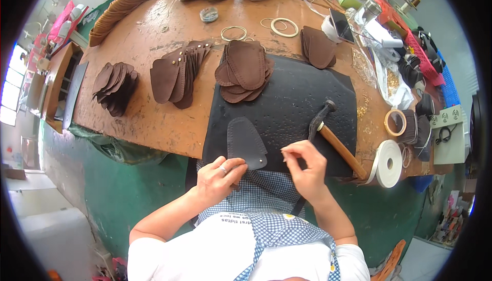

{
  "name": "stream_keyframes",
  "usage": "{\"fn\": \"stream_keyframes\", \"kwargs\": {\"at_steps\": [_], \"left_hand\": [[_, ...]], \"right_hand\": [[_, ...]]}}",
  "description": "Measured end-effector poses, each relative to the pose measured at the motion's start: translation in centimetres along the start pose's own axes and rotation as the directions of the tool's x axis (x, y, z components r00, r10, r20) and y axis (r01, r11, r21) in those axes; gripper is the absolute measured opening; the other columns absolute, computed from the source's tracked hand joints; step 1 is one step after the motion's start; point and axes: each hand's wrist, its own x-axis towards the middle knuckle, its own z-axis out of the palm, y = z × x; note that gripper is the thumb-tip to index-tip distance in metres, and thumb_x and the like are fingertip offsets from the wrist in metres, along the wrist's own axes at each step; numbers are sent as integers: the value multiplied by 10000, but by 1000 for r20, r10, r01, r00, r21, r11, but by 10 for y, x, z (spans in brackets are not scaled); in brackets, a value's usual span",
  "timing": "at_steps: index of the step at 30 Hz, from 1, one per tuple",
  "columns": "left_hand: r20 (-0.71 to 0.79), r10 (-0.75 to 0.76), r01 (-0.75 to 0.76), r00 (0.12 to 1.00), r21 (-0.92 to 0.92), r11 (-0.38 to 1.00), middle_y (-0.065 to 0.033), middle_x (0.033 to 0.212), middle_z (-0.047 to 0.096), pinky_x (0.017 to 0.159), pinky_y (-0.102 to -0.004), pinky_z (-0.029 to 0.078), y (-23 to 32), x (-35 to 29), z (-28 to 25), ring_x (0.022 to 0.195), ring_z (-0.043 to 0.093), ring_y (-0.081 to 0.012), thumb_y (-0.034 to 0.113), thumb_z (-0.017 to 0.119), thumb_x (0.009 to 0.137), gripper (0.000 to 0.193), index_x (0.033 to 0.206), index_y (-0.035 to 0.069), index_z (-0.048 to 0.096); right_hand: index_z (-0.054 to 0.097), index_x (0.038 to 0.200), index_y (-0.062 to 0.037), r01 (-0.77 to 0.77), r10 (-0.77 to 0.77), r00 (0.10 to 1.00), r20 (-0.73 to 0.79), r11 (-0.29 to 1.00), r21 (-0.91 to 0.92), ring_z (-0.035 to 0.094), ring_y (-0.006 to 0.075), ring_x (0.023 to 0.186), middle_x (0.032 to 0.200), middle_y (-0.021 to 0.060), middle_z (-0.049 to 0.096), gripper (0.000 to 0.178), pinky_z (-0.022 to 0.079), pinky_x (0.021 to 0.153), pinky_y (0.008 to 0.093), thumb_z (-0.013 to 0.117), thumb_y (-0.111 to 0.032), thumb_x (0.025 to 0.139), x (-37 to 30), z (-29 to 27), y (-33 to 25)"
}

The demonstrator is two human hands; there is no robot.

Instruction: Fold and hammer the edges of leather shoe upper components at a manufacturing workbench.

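A dark grey leather piece [244,140] with stitch holes along its edge lies at the front of a black mat [292,91]. A small shiny stud shows at its lower right corner. My left hand [220,178], with a ring on one finger, grips the piece's near edge between thumb and fingers. To the right, apart from the leather, my right hand [309,168] is closed in a pinch just over the mat's front edge. Whatever it may hold is too small to make out. Beyond it, a hammer [335,145] with a wooden handle lies slanting across the mat.
Brown leather pieces [246,65] overlap at the mat's far left. Further stacks [177,78] of them lie leftward, some with studs. Rings [283,27] and a small round container [208,15] sit farther back. A white tape roll [388,163] stands at the right edge.
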Motion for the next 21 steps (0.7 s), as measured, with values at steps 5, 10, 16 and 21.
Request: {"fn": "stream_keyframes", "kwargs": {"at_steps": [5,10,16,21], "left_hand": [[-213,7,-39,977,-147,988,-93,969,742,539,-269,474,8,35,-33,647,618,-182,-117,755,664,354,980,28,688],[-265,-355,272,896,-303,913,-23,698,633,504,-191,383,14,55,-45,541,508,-49,-80,721,839,145,951,-3,671],[160,-724,693,671,-484,535,26,750,641,617,-201,433,-18,46,3,686,537,-25,93,701,942,112,951,-17,681],[29,-619,604,785,-259,754,-33,714,630,595,-252,446,-17,52,12,628,539,-86,86,716,910,108,967,-1,686]], "right_hand": [[675,970,21,-88,85,992,-95,995,-36,639,117,771,919,61,648,117,523,701,238,654,104,890,0,-28,13],[672,982,20,-110,100,981,-165,993,-50,625,105,774,919,50,640,108,506,706,233,656,91,901,-1,-43,19],[670,980,12,-85,38,969,-244,980,-182,626,111,780,916,42,646,98,508,712,238,665,78,909,-1,-56,26],[673,984,5,-77,5,966,-259,960,-270,637,128,792,910,46,649,102,516,720,247,665,73,909,-1,-62,31]]}}
